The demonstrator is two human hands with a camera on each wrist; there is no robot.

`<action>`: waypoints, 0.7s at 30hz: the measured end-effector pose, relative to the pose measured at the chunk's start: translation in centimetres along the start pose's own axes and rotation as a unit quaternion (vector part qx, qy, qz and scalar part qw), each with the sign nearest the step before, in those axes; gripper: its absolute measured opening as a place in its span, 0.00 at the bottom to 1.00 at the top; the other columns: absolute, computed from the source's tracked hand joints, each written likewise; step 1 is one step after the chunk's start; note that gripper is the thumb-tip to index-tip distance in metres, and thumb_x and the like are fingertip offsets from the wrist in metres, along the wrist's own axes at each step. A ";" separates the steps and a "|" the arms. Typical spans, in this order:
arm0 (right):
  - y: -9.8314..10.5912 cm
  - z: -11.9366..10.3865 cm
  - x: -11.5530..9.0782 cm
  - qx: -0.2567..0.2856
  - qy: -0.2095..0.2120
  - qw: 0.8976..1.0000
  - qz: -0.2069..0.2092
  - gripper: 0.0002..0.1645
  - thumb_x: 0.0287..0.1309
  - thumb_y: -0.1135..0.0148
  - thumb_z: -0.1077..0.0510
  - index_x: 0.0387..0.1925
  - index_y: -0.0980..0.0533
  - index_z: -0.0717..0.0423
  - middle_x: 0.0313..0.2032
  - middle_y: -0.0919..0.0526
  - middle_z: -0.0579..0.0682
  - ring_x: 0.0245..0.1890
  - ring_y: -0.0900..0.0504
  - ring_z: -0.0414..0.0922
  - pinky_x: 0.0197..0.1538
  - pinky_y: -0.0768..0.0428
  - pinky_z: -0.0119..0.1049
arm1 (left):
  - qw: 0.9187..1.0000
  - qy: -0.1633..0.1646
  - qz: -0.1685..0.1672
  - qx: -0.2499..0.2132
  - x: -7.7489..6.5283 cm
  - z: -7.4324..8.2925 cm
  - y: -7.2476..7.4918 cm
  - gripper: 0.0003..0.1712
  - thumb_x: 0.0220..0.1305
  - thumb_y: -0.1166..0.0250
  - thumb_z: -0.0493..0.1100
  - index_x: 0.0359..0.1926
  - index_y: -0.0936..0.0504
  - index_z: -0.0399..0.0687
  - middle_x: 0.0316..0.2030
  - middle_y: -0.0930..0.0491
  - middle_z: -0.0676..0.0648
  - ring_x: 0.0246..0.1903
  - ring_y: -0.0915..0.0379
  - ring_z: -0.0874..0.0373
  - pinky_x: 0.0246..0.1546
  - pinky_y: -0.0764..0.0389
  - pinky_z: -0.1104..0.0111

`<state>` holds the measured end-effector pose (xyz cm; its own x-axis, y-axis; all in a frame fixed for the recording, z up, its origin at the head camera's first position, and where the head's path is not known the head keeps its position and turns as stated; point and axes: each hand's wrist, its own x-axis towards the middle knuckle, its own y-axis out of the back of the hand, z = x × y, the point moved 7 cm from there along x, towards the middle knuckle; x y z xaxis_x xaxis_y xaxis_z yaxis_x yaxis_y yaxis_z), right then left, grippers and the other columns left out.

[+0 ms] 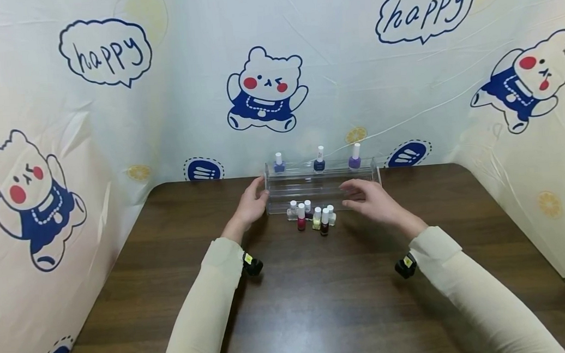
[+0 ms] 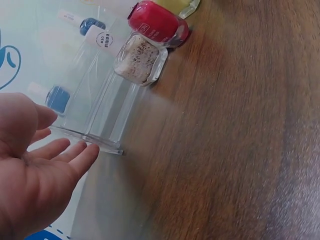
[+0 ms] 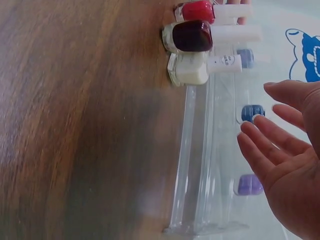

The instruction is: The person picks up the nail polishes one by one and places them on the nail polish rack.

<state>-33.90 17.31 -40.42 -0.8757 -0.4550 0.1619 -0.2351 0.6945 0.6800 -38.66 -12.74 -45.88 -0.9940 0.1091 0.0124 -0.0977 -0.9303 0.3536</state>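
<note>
A clear tiered rack stands at the back of the table. On its top tier are three white-capped nail polish bottles: a bluish-purple bottle, a dark blue bottle and a purple bottle. My left hand is at the rack's left end, its fingers loosely extended. In front of the rack's right half, my right hand reaches in with fingers spread and nothing between them. Several more bottles cluster before the rack, among them a red bottle, a dark red bottle, a yellow bottle and a speckled bottle.
The brown wooden table spreads out in front of the bottles. A printed cloth with bears and lettering hangs behind the table and along both sides.
</note>
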 end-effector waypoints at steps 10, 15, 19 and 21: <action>-1.6 -0.6 0.8 0.006 0.015 1.000 -0.019 0.19 0.64 0.32 0.65 0.56 0.20 0.63 0.53 0.15 0.62 0.52 0.16 0.55 0.58 0.18 0.51 | 1.000 0.014 0.009 -0.021 0.1 -0.8 -0.2 0.30 0.80 0.51 0.36 0.78 0.40 0.49 0.76 0.40 0.41 0.72 0.38 0.42 0.70 0.32 0.52; -2.4 -0.5 1.0 0.000 0.022 0.999 -0.037 0.18 0.64 0.32 0.65 0.56 0.20 0.62 0.53 0.15 0.62 0.52 0.16 0.54 0.58 0.18 0.51 | 0.999 0.014 0.025 -0.015 0.0 -0.8 -0.2 0.29 0.80 0.51 0.36 0.78 0.38 0.51 0.75 0.37 0.41 0.71 0.37 0.42 0.70 0.33 0.52; -2.8 -0.4 1.0 0.004 0.020 0.999 -0.044 0.18 0.64 0.32 0.66 0.54 0.19 0.62 0.51 0.14 0.59 0.51 0.15 0.53 0.57 0.17 0.51 | 0.999 0.008 0.033 -0.014 -0.1 -0.7 -0.3 0.29 0.80 0.51 0.35 0.77 0.37 0.49 0.74 0.36 0.38 0.70 0.35 0.42 0.70 0.32 0.52; -3.0 -0.4 1.0 0.005 0.019 0.999 -0.046 0.17 0.63 0.32 0.66 0.54 0.19 0.63 0.50 0.14 0.57 0.50 0.15 0.53 0.57 0.17 0.50 | 0.999 0.007 0.035 -0.014 -0.2 -0.6 -0.3 0.29 0.80 0.51 0.35 0.77 0.37 0.49 0.74 0.35 0.38 0.70 0.35 0.42 0.70 0.32 0.53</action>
<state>-33.89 14.56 -42.01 -0.8335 -0.5380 0.1257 -0.3189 0.6542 0.6858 -38.44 -12.67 -46.55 -0.9990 0.0379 0.0232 -0.0282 -0.9447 0.3269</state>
